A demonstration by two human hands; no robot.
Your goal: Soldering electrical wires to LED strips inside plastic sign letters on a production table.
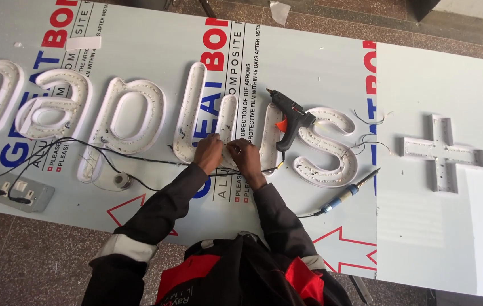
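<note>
Across the white panel (309,62) lie hollow white channel letters studded with small lights, running from the left edge to an s-shaped letter (327,148) on the right. A plus-shaped piece (441,152) sits well apart on a plain white sheet at the far right. A black glue gun (288,116) with an orange trigger rests between the u-shaped letter (210,122) and the s, its handle touching the s. A soldering iron (350,192) with a blue grip lies just below the s, its cord running toward the person. At the left, a grey socket box (19,192) has plugs in it, and black wires (82,148) trail from it over the letters toward the middle. A small roll (121,181) sits near the p-shaped letter.

The surface is the printed, film-covered panel, laid on a brown speckled floor (26,255).

Both hands meet at the lower edge of the u. The left hand (209,152) is curled, fingers pinched together on something small at the letter's base. The right hand (245,154) is likewise closed in a pinch just beside it, the two nearly touching. What they pinch is too small to tell, though thin wire runs there.
</note>
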